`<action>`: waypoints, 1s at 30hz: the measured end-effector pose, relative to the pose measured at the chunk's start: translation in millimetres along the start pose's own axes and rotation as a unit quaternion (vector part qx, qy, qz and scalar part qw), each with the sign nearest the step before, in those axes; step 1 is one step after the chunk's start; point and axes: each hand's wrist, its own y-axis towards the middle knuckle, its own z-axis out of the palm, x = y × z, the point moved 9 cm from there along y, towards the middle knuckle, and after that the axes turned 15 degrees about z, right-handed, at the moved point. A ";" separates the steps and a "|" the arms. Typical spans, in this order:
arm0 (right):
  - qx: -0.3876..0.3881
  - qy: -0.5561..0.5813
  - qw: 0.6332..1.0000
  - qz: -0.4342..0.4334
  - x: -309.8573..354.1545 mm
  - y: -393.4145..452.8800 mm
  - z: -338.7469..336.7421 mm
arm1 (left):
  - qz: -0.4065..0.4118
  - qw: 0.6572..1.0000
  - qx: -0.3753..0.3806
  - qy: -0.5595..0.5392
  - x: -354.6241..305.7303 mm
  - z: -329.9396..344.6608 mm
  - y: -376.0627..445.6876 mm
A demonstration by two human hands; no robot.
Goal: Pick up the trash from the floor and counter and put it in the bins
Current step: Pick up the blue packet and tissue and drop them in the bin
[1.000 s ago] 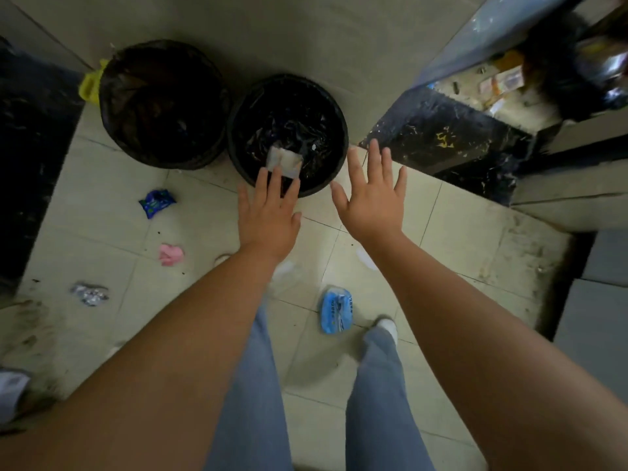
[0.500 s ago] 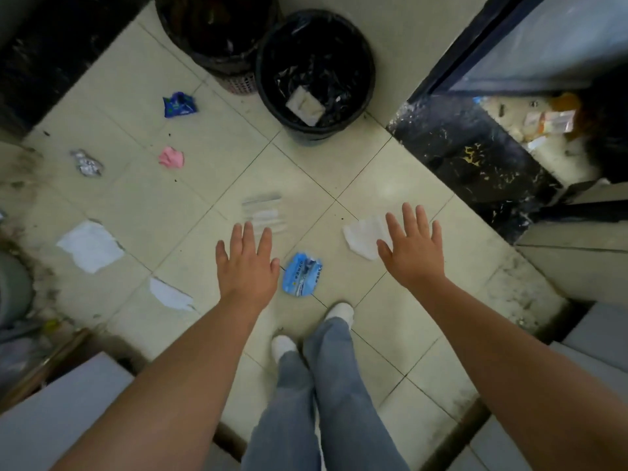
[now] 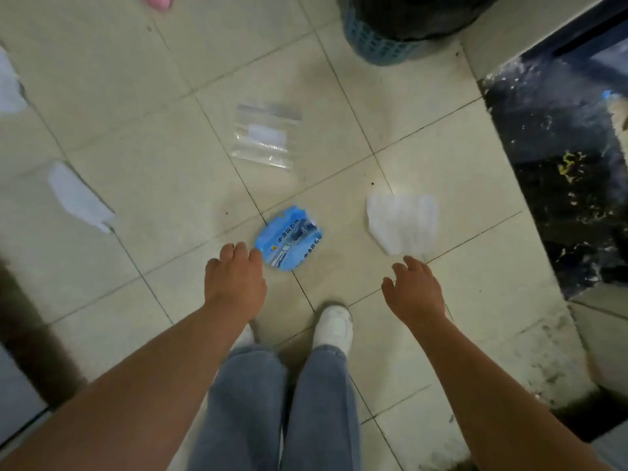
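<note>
Both hands are empty, fingers loosely apart: my left hand (image 3: 236, 280) hovers right at the edge of the blue wrapper (image 3: 289, 242) on the floor tiles (image 3: 136, 171), my right hand (image 3: 413, 290) just short of the white tissue (image 3: 402, 222). Both look feather-light and limp. The wrapper seems slick and crinkly, so I'd pinch its raised edge; the tissue I'd bunch from the middle. The bin (image 3: 380, 45) stands ahead.
</note>
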 end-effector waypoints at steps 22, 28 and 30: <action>-0.127 0.113 0.985 -0.008 28.1 76.2 30.7 | -0.041 0.949 -0.151 -0.274 13.7 66.5 79.7; -0.107 0.174 0.978 -0.046 16.6 -57.6 -97.1 | -0.016 0.930 -0.198 -0.308 -3.3 -75.4 -35.3; -0.113 0.207 0.971 -0.022 10.6 -96.5 -148.5 | -0.016 0.922 -0.218 -0.318 -2.2 -127.5 -73.9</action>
